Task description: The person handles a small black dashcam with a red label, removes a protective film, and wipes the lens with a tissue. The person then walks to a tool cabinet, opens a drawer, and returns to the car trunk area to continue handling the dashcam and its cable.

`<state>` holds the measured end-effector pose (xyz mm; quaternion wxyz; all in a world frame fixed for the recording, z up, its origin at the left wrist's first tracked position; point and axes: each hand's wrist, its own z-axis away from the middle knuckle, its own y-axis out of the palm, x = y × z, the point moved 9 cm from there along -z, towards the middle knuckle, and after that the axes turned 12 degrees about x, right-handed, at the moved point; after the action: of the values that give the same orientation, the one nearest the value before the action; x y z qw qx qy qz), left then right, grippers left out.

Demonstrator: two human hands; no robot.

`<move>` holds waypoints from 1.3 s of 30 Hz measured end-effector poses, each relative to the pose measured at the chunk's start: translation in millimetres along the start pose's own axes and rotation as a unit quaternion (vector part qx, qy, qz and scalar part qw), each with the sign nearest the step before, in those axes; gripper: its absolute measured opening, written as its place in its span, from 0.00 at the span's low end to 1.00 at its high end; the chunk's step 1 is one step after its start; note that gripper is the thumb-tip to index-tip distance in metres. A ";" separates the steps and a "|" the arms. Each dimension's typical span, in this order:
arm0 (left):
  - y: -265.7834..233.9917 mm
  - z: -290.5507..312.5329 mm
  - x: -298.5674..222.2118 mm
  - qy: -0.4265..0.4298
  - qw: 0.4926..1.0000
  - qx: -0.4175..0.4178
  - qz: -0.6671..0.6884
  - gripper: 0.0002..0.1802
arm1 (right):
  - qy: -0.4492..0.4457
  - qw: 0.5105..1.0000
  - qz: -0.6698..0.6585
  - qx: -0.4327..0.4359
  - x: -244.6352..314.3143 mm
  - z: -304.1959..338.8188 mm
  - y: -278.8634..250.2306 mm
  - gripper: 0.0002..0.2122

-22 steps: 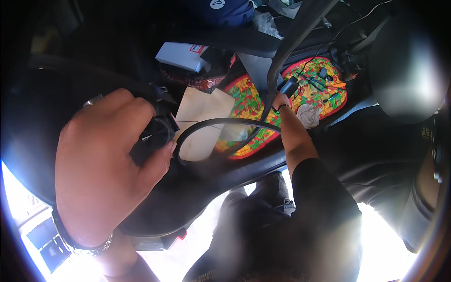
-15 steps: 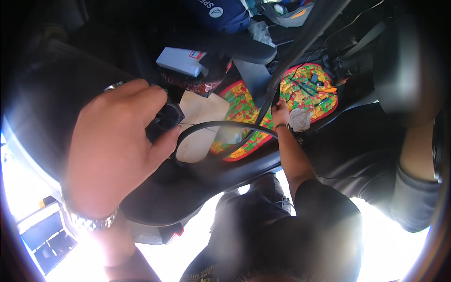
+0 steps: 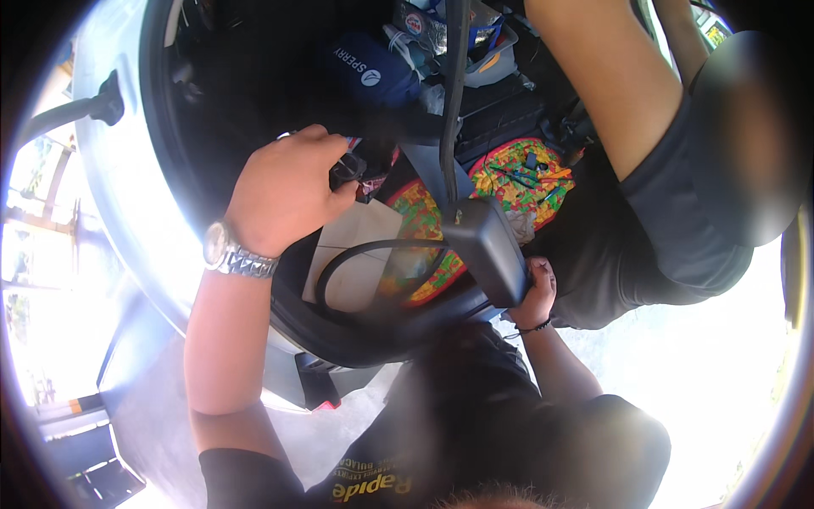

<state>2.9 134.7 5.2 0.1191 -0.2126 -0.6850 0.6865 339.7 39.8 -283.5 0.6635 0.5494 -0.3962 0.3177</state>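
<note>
From the head camera: the left hand (image 3: 284,199), steel watch (image 3: 233,254) on its wrist, is clenched tight around a small black device (image 3: 346,168) up by the car's door opening. A black cable (image 3: 373,254) loops below it across a pale card (image 3: 356,254). Lower down, the right hand (image 3: 534,293) cups the edge of a dark grey box (image 3: 487,246), fingers curled against it, above the bright patterned mat (image 3: 517,182).

I'm seeing a silver wristwatch (image 3: 237,254), a black loop of cable (image 3: 373,254), and a mat (image 3: 517,182) showing red, yellow and green patterning.
</note>
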 end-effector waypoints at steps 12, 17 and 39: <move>-6.1 0.5 -9.2 -0.001 0.998 -0.008 -0.057 0.15 | -0.153 0.926 -0.170 0.301 90.8 7.6 138.2 0.17; -9.7 -1.3 -7.2 0.027 0.995 -0.032 0.086 0.17 | -0.356 0.902 0.022 0.242 146.7 22.9 159.3 0.15; -41.8 25.0 23.7 0.092 0.515 -0.234 0.819 0.15 | -0.512 0.806 0.253 0.156 186.0 21.5 229.4 0.10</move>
<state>-34.7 124.6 42.8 -0.4878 -0.7618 -0.3289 0.2712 229.3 60.8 -9.5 0.1654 0.6085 -0.7488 0.2043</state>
